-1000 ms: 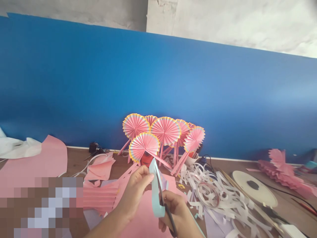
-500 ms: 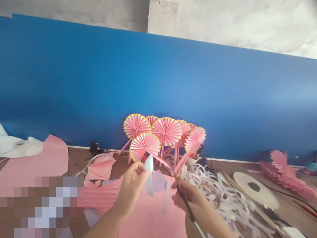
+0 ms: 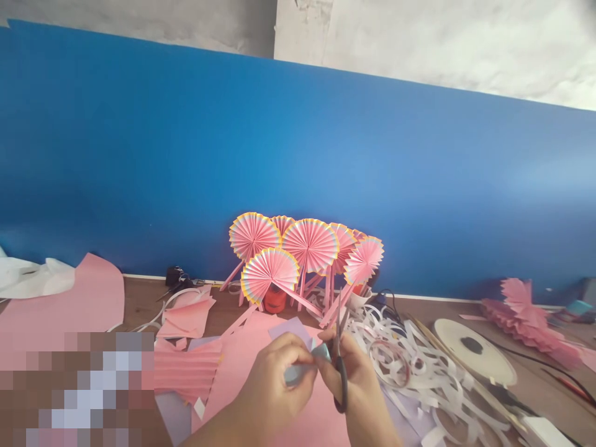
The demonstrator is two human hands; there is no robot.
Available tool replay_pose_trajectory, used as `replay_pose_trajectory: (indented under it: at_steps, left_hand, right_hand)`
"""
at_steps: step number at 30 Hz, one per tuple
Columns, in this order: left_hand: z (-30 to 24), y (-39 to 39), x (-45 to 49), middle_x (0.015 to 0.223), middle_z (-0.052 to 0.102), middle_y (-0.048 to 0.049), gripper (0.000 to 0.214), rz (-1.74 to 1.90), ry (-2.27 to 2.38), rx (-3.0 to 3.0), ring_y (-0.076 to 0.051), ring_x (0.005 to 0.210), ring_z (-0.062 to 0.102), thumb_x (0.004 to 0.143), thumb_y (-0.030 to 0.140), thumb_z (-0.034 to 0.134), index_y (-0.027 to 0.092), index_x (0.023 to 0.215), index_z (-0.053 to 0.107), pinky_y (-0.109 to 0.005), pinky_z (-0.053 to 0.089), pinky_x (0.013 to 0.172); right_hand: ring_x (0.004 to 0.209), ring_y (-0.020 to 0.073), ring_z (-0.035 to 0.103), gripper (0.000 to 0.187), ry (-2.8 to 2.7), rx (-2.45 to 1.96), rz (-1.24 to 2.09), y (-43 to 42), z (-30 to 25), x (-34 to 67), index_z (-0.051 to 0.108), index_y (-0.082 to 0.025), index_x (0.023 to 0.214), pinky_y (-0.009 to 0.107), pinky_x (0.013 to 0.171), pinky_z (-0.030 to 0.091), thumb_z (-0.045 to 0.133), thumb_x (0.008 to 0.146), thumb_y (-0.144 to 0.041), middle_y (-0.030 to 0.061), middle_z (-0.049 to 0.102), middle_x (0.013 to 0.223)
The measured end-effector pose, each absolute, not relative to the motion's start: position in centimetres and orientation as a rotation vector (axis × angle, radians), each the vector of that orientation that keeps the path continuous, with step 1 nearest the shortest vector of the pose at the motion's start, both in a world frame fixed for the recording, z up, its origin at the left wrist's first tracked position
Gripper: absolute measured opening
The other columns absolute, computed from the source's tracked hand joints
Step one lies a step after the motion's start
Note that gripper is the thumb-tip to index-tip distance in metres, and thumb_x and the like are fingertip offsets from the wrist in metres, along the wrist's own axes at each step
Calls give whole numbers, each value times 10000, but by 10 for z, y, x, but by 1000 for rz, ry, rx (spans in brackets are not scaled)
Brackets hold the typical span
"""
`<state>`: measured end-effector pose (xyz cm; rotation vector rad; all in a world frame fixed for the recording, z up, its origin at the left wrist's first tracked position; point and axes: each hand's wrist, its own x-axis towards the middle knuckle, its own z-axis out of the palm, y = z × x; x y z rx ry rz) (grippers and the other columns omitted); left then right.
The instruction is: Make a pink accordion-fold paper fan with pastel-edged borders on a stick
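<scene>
My left hand (image 3: pixel 284 375) pinches a small folded piece of light blue paper (image 3: pixel 321 352) between thumb and fingers. My right hand (image 3: pixel 356 372) is closed around black-handled scissors (image 3: pixel 342 379), their blades pointing up and away from me; its fingertips meet the blue paper too. Beneath both hands lies a large pink paper sheet (image 3: pixel 261 410), with a lilac paper piece (image 3: pixel 292 329) near its far edge. Just beyond stand several pleated pink paper fans (image 3: pixel 311 245) with yellow edges and pink handles. A red container (image 3: pixel 274 300) shows behind the front fan.
White paper strips (image 3: pixel 395 347) lie tangled on the right, beside a round pale fan (image 3: pixel 475 351). Pleated pink paper (image 3: pixel 186 370) lies at left; more pleated paper (image 3: pixel 531 323) sits far right. A blue panel (image 3: pixel 298 143) closes off the table's back.
My hands have come together, bringing the blue paper down and right to my right hand. The scissors have turned upright, and the narrow blue strip that hung between the hands no longer shows.
</scene>
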<state>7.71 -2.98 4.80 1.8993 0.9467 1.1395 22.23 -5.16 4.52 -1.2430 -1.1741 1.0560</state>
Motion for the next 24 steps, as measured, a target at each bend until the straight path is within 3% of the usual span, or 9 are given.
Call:
replay_pose_trajectory:
  at_steps: [4, 6, 9, 15, 20, 24]
  left_hand:
    - [57, -27, 77, 687, 591, -4, 3, 965, 978, 1474, -153, 666, 549, 734, 176, 582, 179, 733, 582, -261, 431, 635]
    - [56, -24, 76, 637, 561, 11, 62, 905, 966, 1376, -138, 620, 516, 706, 202, 607, 172, 667, 569, -255, 408, 603]
    - [54, -19, 74, 578, 540, 23, 137, 856, 933, 1260, -127, 587, 504, 684, 229, 633, 170, 592, 550, -258, 403, 604]
    - [58, -9, 62, 700, 672, -43, 228, 915, 901, 1053, -153, 688, 593, 729, 374, 661, 149, 690, 657, -263, 441, 674]
    - [62, -1, 54, 663, 656, -37, 278, 1034, 905, 974, -146, 646, 585, 669, 416, 728, 143, 697, 689, -252, 460, 639]
    - [65, 2, 51, 691, 669, -44, 292, 1096, 896, 888, -150, 664, 599, 663, 424, 738, 143, 722, 690, -249, 471, 652]
  right_hand:
    - [555, 89, 387, 246, -1142, -1205, 1155, -51, 57, 223, 547, -200, 830, 196, 491, 310, 709, 665, -285, -53, 469, 629]
    - [570, 94, 391, 249, -1159, -1191, 1192, -50, 59, 222, 550, -194, 807, 201, 509, 313, 719, 644, -274, -51, 473, 631]
    - [566, 99, 399, 273, -1180, -1195, 1214, -48, 56, 223, 554, -196, 829, 209, 512, 314, 729, 648, -302, -50, 485, 627]
    - [604, 121, 481, 291, -1236, -1281, 1020, -49, 54, 230, 569, -198, 933, 233, 579, 383, 688, 710, -342, -39, 543, 640]
    - [483, 113, 522, 186, -1502, -1403, 1447, -53, 57, 235, 597, -170, 866, 219, 492, 401, 627, 691, -225, -42, 570, 523]
    - [437, 101, 527, 157, -1520, -1465, 1536, -52, 51, 236, 598, -169, 823, 203, 461, 409, 591, 667, -170, -51, 575, 489]
